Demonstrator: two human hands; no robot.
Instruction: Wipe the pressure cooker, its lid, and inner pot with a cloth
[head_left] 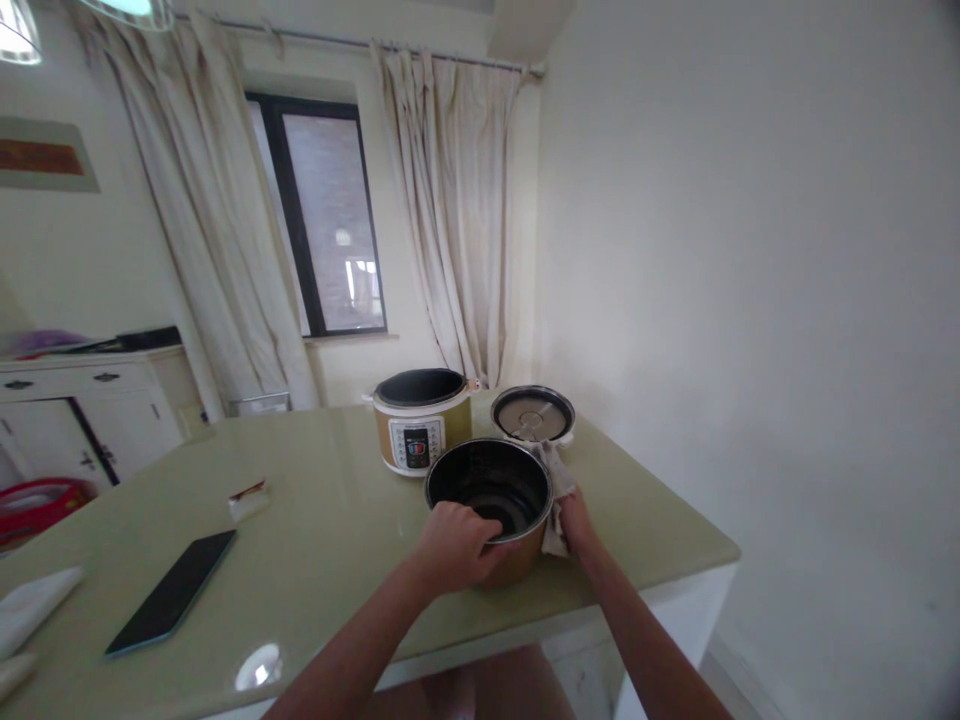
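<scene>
Near the table's front edge is the inner pot (491,480) of a cooker, dark inside and copper-coloured outside, its mouth facing up. My left hand (461,545) grips the pot's near rim, with the thumb over the inside edge and the fingers on the outer wall. At the pot's right side, my right hand (576,522) is closed on a greyish cloth (553,480), which lies against the outer wall. Just behind stands the white and gold electric cooker (450,425) without its lid. Its round lid (532,412) rests inner side up behind the pot.
The pale green table (322,560) ends close in front of me and runs along a wall at right. A dark tablet (174,592) lies at left, near a small clear packet (249,500) and white items (34,605). A red basket (45,505) is beyond the left edge.
</scene>
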